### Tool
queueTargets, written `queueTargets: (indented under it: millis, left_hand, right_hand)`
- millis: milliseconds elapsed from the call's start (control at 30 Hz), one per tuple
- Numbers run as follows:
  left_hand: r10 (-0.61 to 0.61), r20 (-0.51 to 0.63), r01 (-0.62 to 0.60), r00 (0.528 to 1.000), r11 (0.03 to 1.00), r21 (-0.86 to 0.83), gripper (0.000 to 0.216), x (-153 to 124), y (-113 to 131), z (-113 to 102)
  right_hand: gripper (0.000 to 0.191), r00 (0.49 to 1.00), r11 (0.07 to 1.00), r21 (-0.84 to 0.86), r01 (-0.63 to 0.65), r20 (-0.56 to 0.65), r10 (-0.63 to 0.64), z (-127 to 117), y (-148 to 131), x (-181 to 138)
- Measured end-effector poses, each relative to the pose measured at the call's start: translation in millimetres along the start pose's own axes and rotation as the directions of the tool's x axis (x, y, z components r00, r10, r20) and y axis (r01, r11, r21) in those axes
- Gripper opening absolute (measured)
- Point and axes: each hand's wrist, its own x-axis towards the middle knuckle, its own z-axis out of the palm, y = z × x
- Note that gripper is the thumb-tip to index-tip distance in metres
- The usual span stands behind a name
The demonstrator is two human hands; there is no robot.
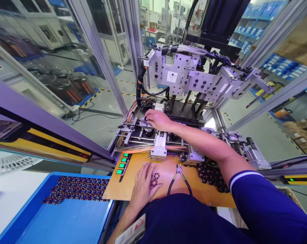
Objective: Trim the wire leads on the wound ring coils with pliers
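Note:
My left hand (142, 184) lies on the orange-brown board (133, 166) with its fingers stretched out. A few small copper-and-black rings (154, 183) sit between its fingers and thumb, and I see no grip on them. Across the machine bed reaches my right hand (158, 119), its fingers curled together at a metal fixture (145, 124) on the left. What its fingertips hold, if anything, is hidden. Cutting pliers (179, 170) lie on the board, handles spread towards my body. To their right is a heap of dark rings (211, 178).
A blue tray (67, 220) at lower left carries rows of similar rings (74, 189). Green buttons (120, 171) and a pen (124, 168) are on the board's left. Above the bed hangs a metal tool head (179, 73). Aluminium posts (99, 51) frame the station.

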Motion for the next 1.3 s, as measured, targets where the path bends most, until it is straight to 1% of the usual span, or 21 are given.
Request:
queueTargets:
  millis: [200,400,533,633,767,867,933,967,1033,1067,1100,1133,1200,1233,1300]
  left_hand:
    - [0.031,-0.009,-0.03,0.999,1.0,0.004,0.066,8,0,2]
    - [0.054,-0.049,-0.055,0.997,0.998,-0.019,0.064,8,-1,2]
    - [0.049,-0.053,-0.05,0.997,0.998,-0.032,0.064,9,0,1]
    - [0.04,-0.057,-0.042,0.998,0.998,-0.039,0.065,9,0,0]
    - [0.043,-0.072,-0.047,0.996,0.998,-0.049,0.068,9,-1,1]
    - [0.053,-0.087,-0.057,0.995,0.997,-0.05,0.068,8,-2,1]
    - [0.057,-0.086,-0.061,0.995,0.997,-0.052,0.069,8,-2,1]
    - [0.058,-0.086,-0.062,0.995,0.997,-0.055,0.07,8,-2,1]
    - [0.056,-0.089,-0.062,0.994,0.996,-0.065,0.073,8,-2,1]
    - [0.055,-0.095,-0.062,0.994,0.996,-0.071,0.074,8,-1,1]
    - [0.054,-0.102,-0.062,0.993,0.995,-0.079,0.075,8,-1,0]
    - [0.053,-0.108,-0.063,0.993,0.994,-0.088,0.076,8,-1,0]
    - [0.056,-0.116,-0.069,0.992,0.991,-0.112,0.075,8,-2,-1]
    - [0.061,-0.118,-0.076,0.991,0.989,-0.125,0.075,8,-3,-1]
    - [0.072,-0.124,-0.091,0.99,0.984,-0.156,0.074,7,-4,-3]
  right_hand:
    - [0.021,0.993,0.993,-0.105,-0.049,0.105,0.06,-5,-4,-1]
    - [0.024,0.973,0.964,-0.239,-0.117,0.164,0.159,-7,-19,3]
    - [0.023,0.962,0.939,-0.324,-0.115,0.199,0.186,-9,-26,7]
    - [0.025,0.96,0.929,-0.366,-0.063,0.231,0.157,-15,-30,3]
    - [0.025,0.966,0.923,-0.383,0.039,0.249,0.062,-14,-27,-11]
    - [0.026,0.972,0.927,-0.366,0.083,0.236,0.007,-10,-23,-20]
    - [0.031,0.979,0.929,-0.359,0.09,0.201,-0.017,-14,-25,-32]
    - [0.035,0.988,0.93,-0.354,0.094,0.147,-0.044,-18,-29,-42]
    - [0.04,0.991,0.931,-0.348,0.113,-0.024,-0.129,-32,-42,-72]
    - [0.039,0.96,0.929,-0.338,0.148,-0.178,-0.218,-40,-51,-92]
    - [0.037,0.929,0.928,-0.335,0.165,-0.262,-0.26,-47,-60,-115]
    - [0.035,0.911,0.931,-0.327,0.165,-0.311,-0.271,-53,-69,-140]
    - [0.037,0.884,0.961,-0.251,0.114,-0.417,-0.214,-58,-86,-194]
    - [0.041,0.87,0.971,-0.229,0.063,-0.465,-0.166,-56,-92,-221]
    - [0.044,0.843,0.979,-0.184,-0.088,-0.538,-0.025,-44,-98,-272]
